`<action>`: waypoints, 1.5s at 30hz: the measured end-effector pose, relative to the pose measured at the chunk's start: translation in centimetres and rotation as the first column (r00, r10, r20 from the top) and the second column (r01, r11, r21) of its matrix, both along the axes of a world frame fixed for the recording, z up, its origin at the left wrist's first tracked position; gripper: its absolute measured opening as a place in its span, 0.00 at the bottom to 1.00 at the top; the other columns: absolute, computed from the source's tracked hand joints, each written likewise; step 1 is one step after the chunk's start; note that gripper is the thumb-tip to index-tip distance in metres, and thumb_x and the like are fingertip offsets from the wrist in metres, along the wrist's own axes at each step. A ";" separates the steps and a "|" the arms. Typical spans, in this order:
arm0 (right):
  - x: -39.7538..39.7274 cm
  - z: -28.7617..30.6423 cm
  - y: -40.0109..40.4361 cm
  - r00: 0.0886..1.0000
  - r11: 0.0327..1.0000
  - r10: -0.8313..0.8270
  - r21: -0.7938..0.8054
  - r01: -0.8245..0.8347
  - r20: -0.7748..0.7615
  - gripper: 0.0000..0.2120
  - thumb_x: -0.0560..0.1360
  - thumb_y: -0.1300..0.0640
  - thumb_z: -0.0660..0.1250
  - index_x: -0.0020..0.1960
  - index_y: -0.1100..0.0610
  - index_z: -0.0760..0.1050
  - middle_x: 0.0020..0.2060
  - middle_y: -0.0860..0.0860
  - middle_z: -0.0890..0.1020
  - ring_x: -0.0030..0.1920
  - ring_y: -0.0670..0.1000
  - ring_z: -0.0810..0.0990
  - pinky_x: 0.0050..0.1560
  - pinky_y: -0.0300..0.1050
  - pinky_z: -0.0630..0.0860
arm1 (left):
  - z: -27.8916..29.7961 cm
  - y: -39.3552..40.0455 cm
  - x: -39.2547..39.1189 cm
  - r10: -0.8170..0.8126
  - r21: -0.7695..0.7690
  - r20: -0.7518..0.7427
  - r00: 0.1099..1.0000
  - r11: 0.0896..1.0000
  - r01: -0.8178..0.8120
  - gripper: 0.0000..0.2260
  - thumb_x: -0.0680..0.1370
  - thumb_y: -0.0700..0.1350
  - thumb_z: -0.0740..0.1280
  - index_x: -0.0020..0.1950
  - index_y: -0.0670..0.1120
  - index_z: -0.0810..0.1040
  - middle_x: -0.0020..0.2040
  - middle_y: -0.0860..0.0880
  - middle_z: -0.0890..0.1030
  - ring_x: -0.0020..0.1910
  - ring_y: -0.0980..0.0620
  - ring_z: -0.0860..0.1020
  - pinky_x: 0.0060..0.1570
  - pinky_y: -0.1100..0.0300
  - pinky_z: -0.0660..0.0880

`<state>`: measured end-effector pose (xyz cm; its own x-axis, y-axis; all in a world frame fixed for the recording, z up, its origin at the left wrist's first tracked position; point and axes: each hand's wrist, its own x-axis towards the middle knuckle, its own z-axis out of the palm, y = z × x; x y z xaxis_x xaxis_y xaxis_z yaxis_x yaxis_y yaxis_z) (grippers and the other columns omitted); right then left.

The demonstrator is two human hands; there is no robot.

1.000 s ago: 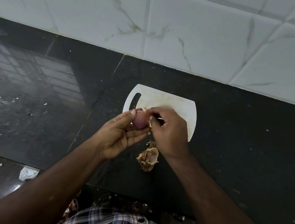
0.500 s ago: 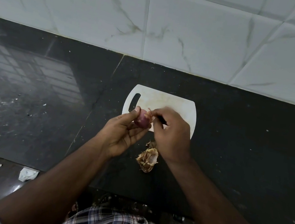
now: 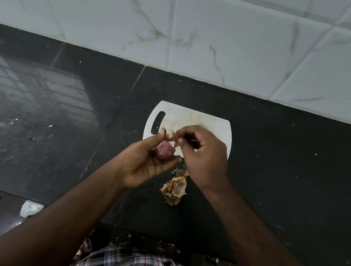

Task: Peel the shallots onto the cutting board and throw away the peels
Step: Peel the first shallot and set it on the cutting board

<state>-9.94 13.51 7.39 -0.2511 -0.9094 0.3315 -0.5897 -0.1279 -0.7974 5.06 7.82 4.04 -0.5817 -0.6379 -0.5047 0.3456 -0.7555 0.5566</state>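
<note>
My left hand [image 3: 145, 162] grips a pink-purple shallot [image 3: 164, 151] between thumb and fingers, just over the near-left corner of the white cutting board [image 3: 197, 117]. My right hand [image 3: 205, 157] pinches a strip of dry brown peel [image 3: 174, 136] that still hangs from the shallot's top. A heap of brown peels [image 3: 174, 188] lies on the black counter just in front of the board, below my hands. The near part of the board is hidden by both hands.
The black stone counter [image 3: 288, 171] runs left to right, backed by a white tiled wall [image 3: 206, 35]. Small scraps speckle the counter's left part. White paper bits [image 3: 29, 208] lie on the dark floor below the counter's front edge.
My right hand has pulled a strip of peel up and away from the shallot. The shallot has turned a little in my left hand, showing more bare pink flesh.
</note>
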 end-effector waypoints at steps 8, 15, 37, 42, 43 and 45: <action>1.0 0.8 -0.7 0.906 0.994 0.047 0.066 -0.082 0.420 0.10 0.72 0.71 0.72 0.46 0.57 0.81 0.42 0.49 0.86 0.47 0.48 0.86 0.53 0.50 0.83 | -0.3 -0.3 0.4 -0.113 -0.128 0.070 0.991 0.984 0.121 0.12 0.75 0.46 0.71 0.57 0.44 0.81 0.44 0.42 0.72 0.45 0.50 0.77 0.45 0.55 0.82; 0.3 0.8 -0.3 0.870 0.975 0.061 0.156 -0.156 0.489 0.13 0.72 0.75 0.70 0.46 0.57 0.80 0.43 0.55 0.85 0.47 0.53 0.86 0.51 0.56 0.84 | -0.4 -0.1 0.6 -0.140 -0.206 0.156 0.978 0.964 0.171 0.17 0.70 0.45 0.73 0.57 0.44 0.78 0.38 0.49 0.80 0.43 0.51 0.80 0.48 0.54 0.83; 1.4 -0.6 0.3 0.984 0.968 0.096 0.218 -0.128 0.149 0.11 0.76 0.66 0.68 0.49 0.51 0.81 0.43 0.38 0.83 0.49 0.37 0.82 0.52 0.33 0.78 | -0.7 -0.1 2.0 -0.125 -0.081 -0.191 0.974 0.990 0.112 0.19 0.81 0.42 0.60 0.72 0.40 0.74 0.65 0.38 0.79 0.59 0.41 0.82 0.61 0.42 0.78; 1.3 -0.9 0.2 0.967 0.951 0.076 0.274 -0.144 0.245 0.11 0.73 0.63 0.74 0.52 0.52 0.82 0.45 0.44 0.85 0.49 0.40 0.83 0.54 0.40 0.81 | -0.9 0.0 1.7 -0.072 -0.158 -0.133 0.989 0.986 0.051 0.24 0.78 0.39 0.65 0.75 0.41 0.70 0.66 0.36 0.78 0.61 0.40 0.80 0.59 0.44 0.79; 1.2 -0.8 0.1 0.966 0.952 0.076 0.271 -0.144 0.247 0.11 0.72 0.64 0.75 0.52 0.52 0.82 0.45 0.44 0.85 0.49 0.40 0.83 0.53 0.40 0.81 | -0.9 0.0 1.6 -0.076 -0.170 -0.129 0.989 0.984 0.053 0.25 0.77 0.39 0.66 0.75 0.41 0.70 0.66 0.37 0.78 0.61 0.41 0.80 0.60 0.44 0.79; 1.0 -0.7 -0.1 0.971 0.956 0.080 0.258 -0.138 0.224 0.12 0.71 0.65 0.76 0.51 0.53 0.82 0.44 0.44 0.85 0.48 0.40 0.83 0.51 0.37 0.81 | -0.8 0.1 1.5 -0.076 -0.177 -0.133 0.988 0.983 0.052 0.26 0.77 0.39 0.67 0.75 0.41 0.69 0.66 0.37 0.78 0.60 0.42 0.81 0.58 0.45 0.80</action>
<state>-8.90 13.44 6.65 -0.1827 -0.9829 0.0211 -0.4005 0.0548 -0.9147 6.57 7.91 3.26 -0.6805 -0.6678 -0.3016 0.3829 -0.6750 0.6307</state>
